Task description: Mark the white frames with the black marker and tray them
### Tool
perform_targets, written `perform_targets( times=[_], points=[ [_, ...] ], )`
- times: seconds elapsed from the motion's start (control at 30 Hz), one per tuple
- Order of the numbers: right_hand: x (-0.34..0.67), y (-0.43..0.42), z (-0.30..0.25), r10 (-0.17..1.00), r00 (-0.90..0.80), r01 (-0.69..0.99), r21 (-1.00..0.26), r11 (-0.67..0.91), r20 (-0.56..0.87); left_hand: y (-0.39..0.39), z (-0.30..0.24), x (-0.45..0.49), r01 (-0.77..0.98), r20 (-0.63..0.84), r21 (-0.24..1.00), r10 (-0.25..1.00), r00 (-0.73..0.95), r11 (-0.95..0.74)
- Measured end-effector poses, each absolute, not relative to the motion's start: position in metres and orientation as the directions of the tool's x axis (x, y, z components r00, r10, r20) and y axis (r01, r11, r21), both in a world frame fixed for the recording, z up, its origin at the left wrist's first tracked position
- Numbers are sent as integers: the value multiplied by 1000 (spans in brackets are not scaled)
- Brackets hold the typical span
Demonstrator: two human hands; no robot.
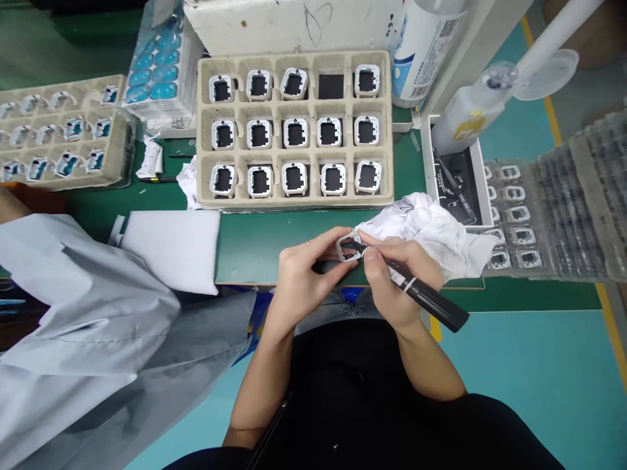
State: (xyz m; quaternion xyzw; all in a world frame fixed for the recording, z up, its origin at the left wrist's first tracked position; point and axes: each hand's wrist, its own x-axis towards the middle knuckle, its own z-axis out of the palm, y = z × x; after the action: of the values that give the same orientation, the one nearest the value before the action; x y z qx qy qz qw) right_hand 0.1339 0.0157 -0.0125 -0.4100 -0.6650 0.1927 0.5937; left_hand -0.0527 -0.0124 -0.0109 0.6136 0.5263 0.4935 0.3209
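I can't see the marker (pixel 421 292) tip, it's buried behind the small frame (pixel 349 247) and the right hand (pixel 396 277) fingers. Left hand (pixel 301 277) covers the frame's lower edge. Bottle (pixel 424 49) label print too small to read, top cut by the edge. Left tray (pixel 59 134) runs off frame, its parts blurred. Co-worker's sleeve (pixel 83 313) cut off at left.

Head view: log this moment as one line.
left hand: holds small frame | right hand: holds black pen, tip at frame | white cloth: beside right hand | tray: one pocket without a frame
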Motion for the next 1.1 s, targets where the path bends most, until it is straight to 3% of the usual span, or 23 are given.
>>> perform_targets(
  times=[0.23, 0.7, 0.97, 1.1],
  points=[
    [129, 18, -10, 730, 45, 374, -689, 620, 682, -9, -9, -57, 205, 189, 962, 982, -9, -183],
    [128, 18, -6, 743, 44, 346, -708, 616, 668, -12, -11, -54, 303, 209, 934, 978, -25, -191],
    [128, 18, -5, 749, 46, 345, -714, 609, 661, -15, -15, -52, 468, 356, 828, 934, -13, -308],
    [130, 17, -7, 762, 45, 350, -725, 593, 646, -15, -12, -55, 465, 318, 840, 948, -6, -279]
  ],
)
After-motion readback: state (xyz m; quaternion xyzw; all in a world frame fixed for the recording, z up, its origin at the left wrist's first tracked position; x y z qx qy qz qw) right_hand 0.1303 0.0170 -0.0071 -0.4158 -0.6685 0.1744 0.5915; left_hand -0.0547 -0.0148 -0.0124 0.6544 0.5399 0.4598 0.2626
